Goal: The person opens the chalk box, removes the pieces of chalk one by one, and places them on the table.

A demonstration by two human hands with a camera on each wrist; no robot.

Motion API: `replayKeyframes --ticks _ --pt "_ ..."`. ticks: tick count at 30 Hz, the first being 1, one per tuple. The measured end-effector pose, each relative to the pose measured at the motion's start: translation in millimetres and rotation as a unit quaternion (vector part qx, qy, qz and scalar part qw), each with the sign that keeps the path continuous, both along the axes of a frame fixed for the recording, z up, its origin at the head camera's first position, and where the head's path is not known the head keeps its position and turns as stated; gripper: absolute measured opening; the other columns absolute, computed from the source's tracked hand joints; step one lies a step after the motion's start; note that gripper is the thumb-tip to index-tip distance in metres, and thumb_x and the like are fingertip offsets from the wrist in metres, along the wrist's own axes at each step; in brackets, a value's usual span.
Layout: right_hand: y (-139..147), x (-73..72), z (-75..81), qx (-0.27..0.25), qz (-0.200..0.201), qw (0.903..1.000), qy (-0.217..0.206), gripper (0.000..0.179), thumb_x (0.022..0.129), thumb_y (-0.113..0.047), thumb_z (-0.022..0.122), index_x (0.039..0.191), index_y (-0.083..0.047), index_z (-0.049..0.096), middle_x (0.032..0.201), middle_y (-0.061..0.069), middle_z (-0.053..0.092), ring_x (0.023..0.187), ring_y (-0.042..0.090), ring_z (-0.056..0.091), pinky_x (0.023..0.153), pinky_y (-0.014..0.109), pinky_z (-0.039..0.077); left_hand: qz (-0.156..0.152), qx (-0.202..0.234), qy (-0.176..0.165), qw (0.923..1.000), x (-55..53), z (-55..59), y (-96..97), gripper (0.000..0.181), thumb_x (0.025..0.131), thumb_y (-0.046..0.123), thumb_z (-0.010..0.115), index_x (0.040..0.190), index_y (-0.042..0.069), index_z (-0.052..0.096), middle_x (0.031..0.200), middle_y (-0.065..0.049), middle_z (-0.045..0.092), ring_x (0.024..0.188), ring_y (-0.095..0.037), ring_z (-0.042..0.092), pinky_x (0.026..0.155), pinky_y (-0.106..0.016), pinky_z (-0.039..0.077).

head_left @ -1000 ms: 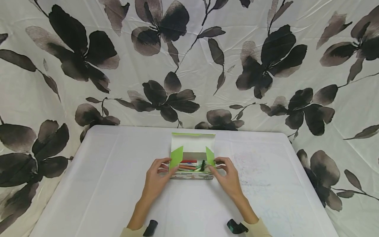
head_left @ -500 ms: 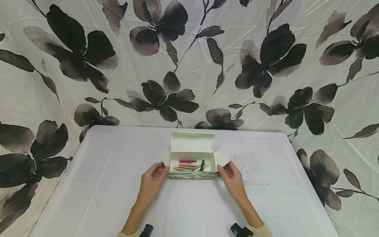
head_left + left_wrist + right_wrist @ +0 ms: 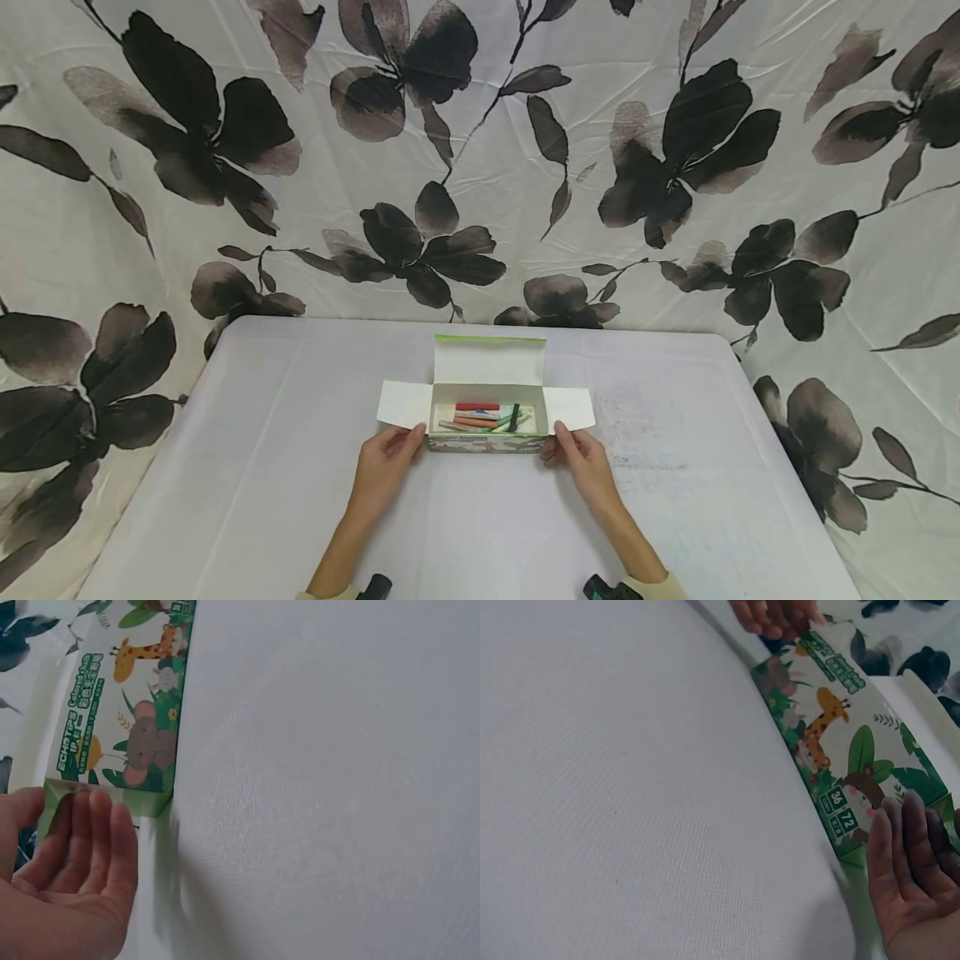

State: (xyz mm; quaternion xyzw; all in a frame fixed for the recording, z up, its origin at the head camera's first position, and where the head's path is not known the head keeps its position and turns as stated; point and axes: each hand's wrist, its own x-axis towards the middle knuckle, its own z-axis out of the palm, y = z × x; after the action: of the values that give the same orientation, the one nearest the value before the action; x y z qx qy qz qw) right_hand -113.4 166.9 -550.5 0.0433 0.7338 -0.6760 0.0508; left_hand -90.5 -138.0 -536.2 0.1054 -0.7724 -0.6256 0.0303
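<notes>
In the head view a small chalk box [image 3: 487, 446] stands on the table with its lid [image 3: 489, 362] raised at the back. Both white side flaps, the left flap [image 3: 403, 403] and the right flap [image 3: 570, 407], are folded outward. Several coloured chalk sticks [image 3: 476, 407] lie inside. My left hand [image 3: 384, 467] pinches the left flap near its front corner, thumb above and fingers below. My right hand [image 3: 588, 471] holds the right flap likewise. The wrist views show the box's printed front [image 3: 120, 712], with cartoon animals, and fingertips at its ends.
The box rests on a white-covered table [image 3: 262, 467], which has faint coloured smudges at its right. Behind hangs a white cloth [image 3: 525, 167] with dark flowers. A dark wrist device [image 3: 611, 587] shows by each sleeve.
The side flaps stood upright with green faces showing; they now lie folded outward, white faces up. Both hands moved outward with them and slightly toward the front.
</notes>
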Motion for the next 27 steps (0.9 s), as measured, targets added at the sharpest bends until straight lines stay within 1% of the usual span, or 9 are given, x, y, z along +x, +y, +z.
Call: replayKeyframes --ticks 3,6,9,12,16,19,23,25,27 --pt "-0.2 0.5 -1.3 -0.018 0.022 0.9993 -0.025 0.050 0.109 -0.036 0.051 0.106 0.012 0.066 0.093 0.015 0.072 0.083 0.019 0.071 0.079 0.033 0.060 0.003 0.010 -0.034 0.9994 -0.8 -3.9 0.0 0.046 0.099 0.040 0.069 0.112 -0.004 0.071 0.097 -0.013 0.075 0.088 -0.024 0.073 0.075 -0.027 0.059" --pt "-0.3 0.8 -2.3 -0.028 0.047 0.9977 -0.039 0.055 0.110 -0.039 0.046 0.103 0.013 0.065 0.094 0.017 0.072 0.085 0.021 0.072 0.080 0.034 0.060 0.001 0.015 -0.058 0.9982 -1.6 -6.8 0.7 0.050 0.098 0.044 0.068 0.111 -0.004 0.071 0.094 -0.012 0.075 0.084 -0.021 0.072 0.073 -0.025 0.058" --pt "0.3 1.0 -3.2 -0.027 0.068 0.9965 -0.042 0.060 0.110 -0.043 0.043 0.101 0.012 0.066 0.096 0.018 0.073 0.088 0.022 0.072 0.081 0.035 0.060 -0.003 0.017 -0.072 0.9973 -1.8 -7.2 2.3 0.054 0.098 0.047 0.067 0.110 -0.005 0.071 0.094 -0.011 0.075 0.083 -0.020 0.071 0.072 -0.025 0.058" --pt "0.8 1.7 -3.5 -0.021 0.081 0.9958 -0.037 0.065 0.111 -0.047 0.039 0.101 0.011 0.067 0.101 0.019 0.073 0.092 0.023 0.073 0.083 0.035 0.060 -0.004 0.016 -0.075 0.9970 -1.4 -5.9 3.8 0.055 0.098 0.049 0.067 0.109 -0.005 0.071 0.096 -0.012 0.075 0.083 -0.020 0.070 0.071 -0.025 0.058" --pt "1.2 2.4 -2.3 -0.019 0.092 0.9952 -0.028 0.069 0.112 -0.047 0.032 0.104 0.012 0.067 0.108 0.022 0.072 0.095 0.025 0.072 0.085 0.036 0.059 -0.006 0.002 -0.065 0.9979 0.8 -1.3 4.4 0.052 0.100 0.046 0.065 0.107 -0.004 0.073 0.096 -0.013 0.075 0.084 -0.021 0.070 0.071 -0.026 0.058" --pt "1.2 3.0 0.2 -0.022 0.095 0.9949 -0.025 0.070 0.112 -0.046 0.031 0.106 0.013 0.067 0.109 0.024 0.072 0.096 0.026 0.072 0.086 0.037 0.059 -0.002 -0.021 -0.049 0.9986 3.9 5.8 4.7 0.047 0.102 0.043 0.064 0.104 -0.003 0.074 0.096 -0.013 0.076 0.084 -0.023 0.072 0.069 -0.025 0.057" --pt "1.3 4.7 5.5 -0.016 0.105 0.9941 -0.021 0.067 0.112 -0.045 0.033 0.107 0.011 0.068 0.109 0.022 0.072 0.095 0.025 0.072 0.086 0.036 0.059 0.001 -0.063 -0.026 0.9977 7.1 19.2 7.8 0.041 0.102 0.038 0.065 0.097 -0.001 0.077 0.090 -0.013 0.076 0.079 -0.025 0.072 0.065 -0.022 0.055" --pt "1.5 5.6 8.2 -0.009 0.114 0.9934 -0.012 0.064 0.113 -0.043 0.034 0.106 0.010 0.068 0.108 0.021 0.072 0.095 0.024 0.072 0.085 0.036 0.059 -0.004 -0.086 -0.014 0.9962 7.0 25.9 10.6 0.036 0.101 0.034 0.067 0.094 0.000 0.077 0.084 -0.012 0.075 0.073 -0.023 0.070 0.062 -0.022 0.054" --pt "1.1 6.4 11.0 0.002 0.126 0.9920 0.003 0.059 0.113 -0.040 0.036 0.106 0.009 0.069 0.107 0.021 0.072 0.095 0.024 0.072 0.085 0.035 0.059 -0.010 -0.099 0.000 0.9950 5.8 32.8 14.0 0.031 0.100 0.030 0.069 0.091 0.001 0.077 0.080 -0.012 0.073 0.068 -0.019 0.068 0.060 -0.022 0.052"
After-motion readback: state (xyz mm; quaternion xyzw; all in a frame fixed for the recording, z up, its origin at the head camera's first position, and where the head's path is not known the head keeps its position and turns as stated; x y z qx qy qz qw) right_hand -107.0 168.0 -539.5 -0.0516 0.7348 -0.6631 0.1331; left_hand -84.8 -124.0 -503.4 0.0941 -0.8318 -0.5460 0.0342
